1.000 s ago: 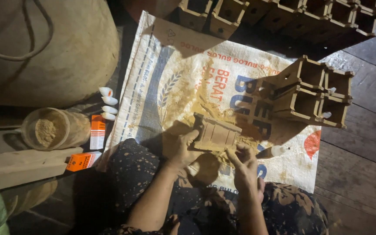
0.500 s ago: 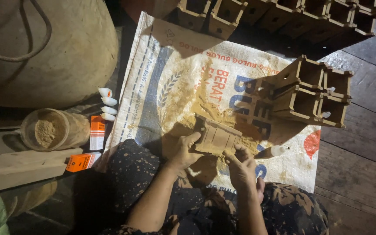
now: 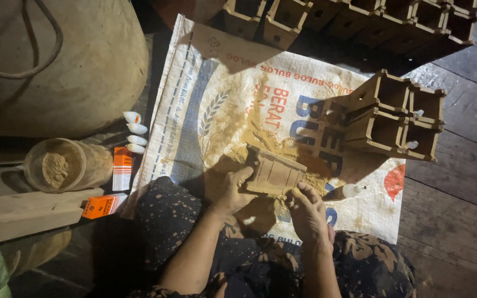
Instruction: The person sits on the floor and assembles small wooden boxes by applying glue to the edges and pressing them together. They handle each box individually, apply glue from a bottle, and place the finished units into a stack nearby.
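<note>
Both hands are working together: the left hand [image 3: 232,193] is gripping a small wooden box [image 3: 274,172] over the woven sack [image 3: 205,105], the right hand [image 3: 307,212] is pressing its lower edge. Sawdust is lying underneath. Several finished rough boxes [image 3: 396,116] are standing nearby.

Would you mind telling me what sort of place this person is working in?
Probably a home woodcraft workshop, worked on the floor. A woven sack is spread over plank flooring and dusted with sawdust, small wooden boxes are stacked beside it, and both hands hold another box.
</note>
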